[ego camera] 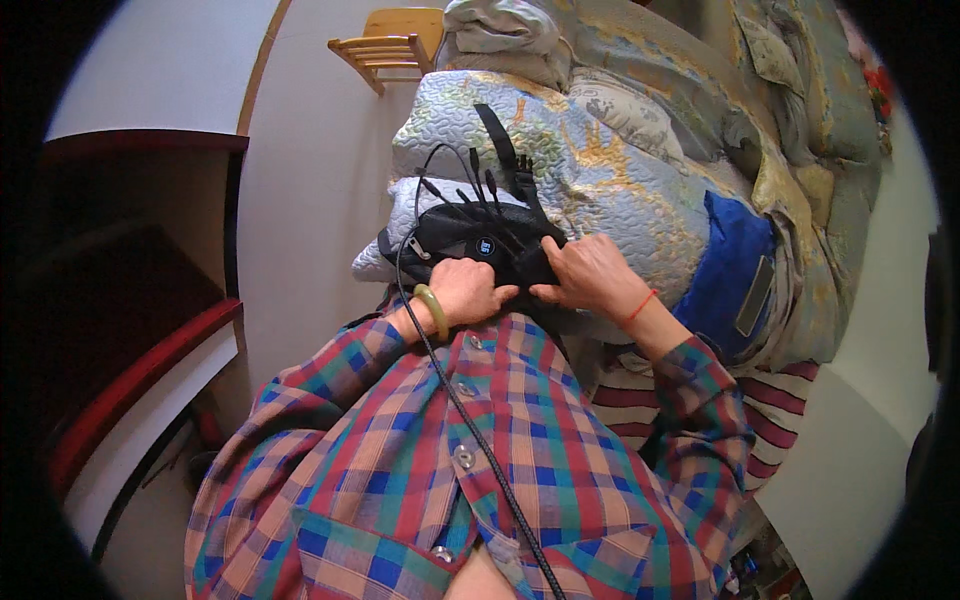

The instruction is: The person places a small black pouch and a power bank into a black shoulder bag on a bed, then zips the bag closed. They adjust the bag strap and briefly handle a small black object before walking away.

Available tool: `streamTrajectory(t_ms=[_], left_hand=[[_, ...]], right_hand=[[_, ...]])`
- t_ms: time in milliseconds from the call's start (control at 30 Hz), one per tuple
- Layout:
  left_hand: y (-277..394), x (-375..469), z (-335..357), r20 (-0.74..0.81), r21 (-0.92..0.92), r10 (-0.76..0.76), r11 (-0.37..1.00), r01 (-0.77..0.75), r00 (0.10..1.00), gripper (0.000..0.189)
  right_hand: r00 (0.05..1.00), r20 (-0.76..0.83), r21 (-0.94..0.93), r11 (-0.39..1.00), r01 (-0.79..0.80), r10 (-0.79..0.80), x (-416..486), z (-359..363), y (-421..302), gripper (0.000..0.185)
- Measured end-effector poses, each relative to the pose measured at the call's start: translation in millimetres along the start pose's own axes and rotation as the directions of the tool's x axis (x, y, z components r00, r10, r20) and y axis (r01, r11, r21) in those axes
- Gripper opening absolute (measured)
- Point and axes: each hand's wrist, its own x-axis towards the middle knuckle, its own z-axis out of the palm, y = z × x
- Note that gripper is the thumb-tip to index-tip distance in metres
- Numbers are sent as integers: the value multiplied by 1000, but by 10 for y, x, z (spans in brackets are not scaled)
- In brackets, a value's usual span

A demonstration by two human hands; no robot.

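Observation:
A black fabric pouch bag (457, 232) with a zip rests at my waist, against the quilted bedding. My left hand (463, 286), wearing a pale green bangle, grips its near edge with curled fingers. Its thumb points towards my right hand (589, 271), which has a red cord at the wrist and grips the bag's right side. The fingertips of both hands are partly hidden. Several black cable ends (480, 176) stick up from the bag. Beyond them lie a black strap (496, 139) and a side-release buckle (524, 172). A braided cable (480, 431) runs down over my plaid shirt.
A patterned quilt (480, 112) covers the bed ahead. On it, to the right, lie a blue cloth (724, 262) and a flat grey object (754, 296). A wooden chair (397, 41) stands on the pale floor at the far left. Red-edged furniture (142, 367) borders my left.

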Motion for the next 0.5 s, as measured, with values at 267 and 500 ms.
streamTrajectory(t_ms=[267, 500], left_hand=[[-88, 1, 176, 20, -243, 134, 962, -125, 991, 23], [206, 44, 240, 150, -255, 17, 967, 22, 989, 32]], right_hand=[[1000, 26, 37, 999, 14, -15, 83, -93, 45, 66], [990, 92, 10, 995, -104, 102, 156, -161, -60, 68]])
